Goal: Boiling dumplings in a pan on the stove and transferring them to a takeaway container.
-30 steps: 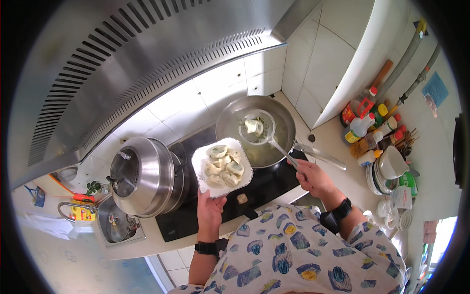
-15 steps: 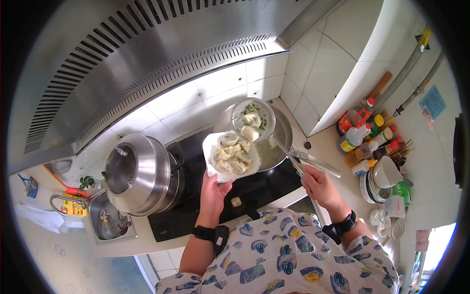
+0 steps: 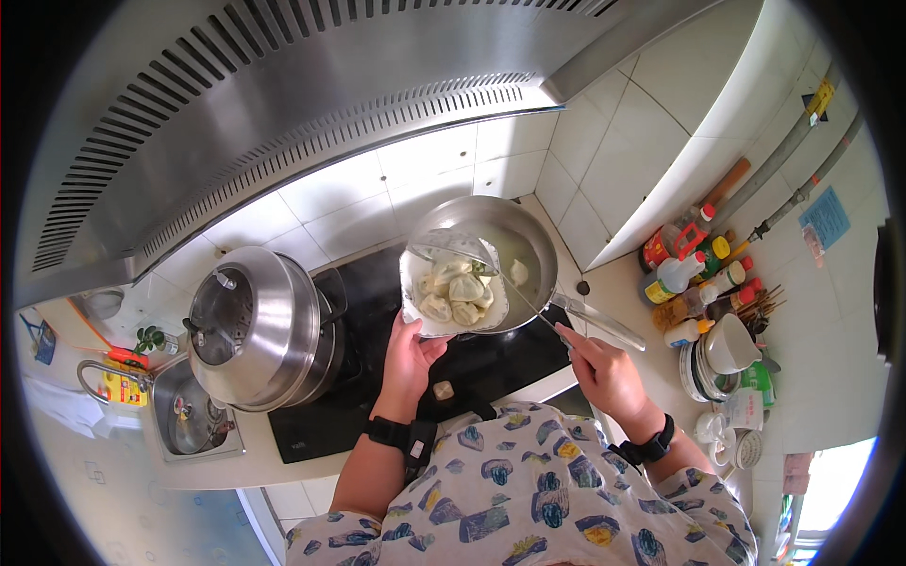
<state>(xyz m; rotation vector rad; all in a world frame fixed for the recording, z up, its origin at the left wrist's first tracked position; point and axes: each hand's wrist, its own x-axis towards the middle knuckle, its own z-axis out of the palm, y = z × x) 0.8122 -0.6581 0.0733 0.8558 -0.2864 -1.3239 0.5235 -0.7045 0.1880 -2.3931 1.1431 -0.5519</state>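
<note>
My left hand (image 3: 408,363) holds a white bowl (image 3: 410,291) from below, its thumb on the near rim. Several pale dumplings (image 3: 464,288) lie in the bowl. My right hand (image 3: 606,375) grips the long handle of a skimmer (image 3: 444,242). The skimmer's round head is tilted over the bowl's far side, partly covering it. Beneath and behind the bowl, a steel frying pan (image 3: 545,255) sits on the stove with liquid in it, and a pale piece, perhaps a dumpling (image 3: 518,273), shows there. Its handle (image 3: 604,324) points toward my right hand.
On the left of the black cooktop (image 3: 368,406) stands a large lidded steel steamer (image 3: 260,325). A sink (image 3: 193,415) is farther left. Bottles (image 3: 675,281) and stacked bowls (image 3: 729,344) crowd the right counter. A slotted range hood (image 3: 311,113) hangs above.
The skimmer head has moved left and down from over the pan and tipped above the bowl. Dumplings it carried now appear to be in the bowl. My right hand has turned.
</note>
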